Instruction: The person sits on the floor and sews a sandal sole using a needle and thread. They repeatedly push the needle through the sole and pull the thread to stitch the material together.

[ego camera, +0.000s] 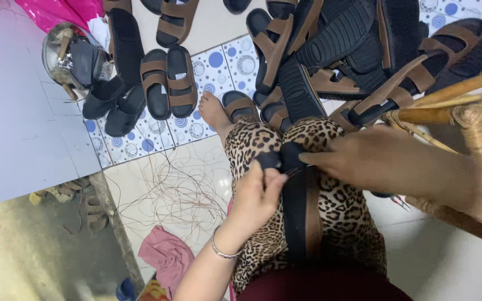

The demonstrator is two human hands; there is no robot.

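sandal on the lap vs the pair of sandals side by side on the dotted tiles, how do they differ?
The lap sandal is single, lies on the leopard-print leg and is gripped at its end by the left hand and right hand. The pair sits untouched on the dotted tiles, soles down, straps up. The lap sandal shows one long brown strip; the pair shows brown cross straps. Both are black and brown.

leopard-print trousers [341, 206], silver bangle [221, 252], bare forearms

black sandal [299, 212] with brown strap lying lengthwise on lap.
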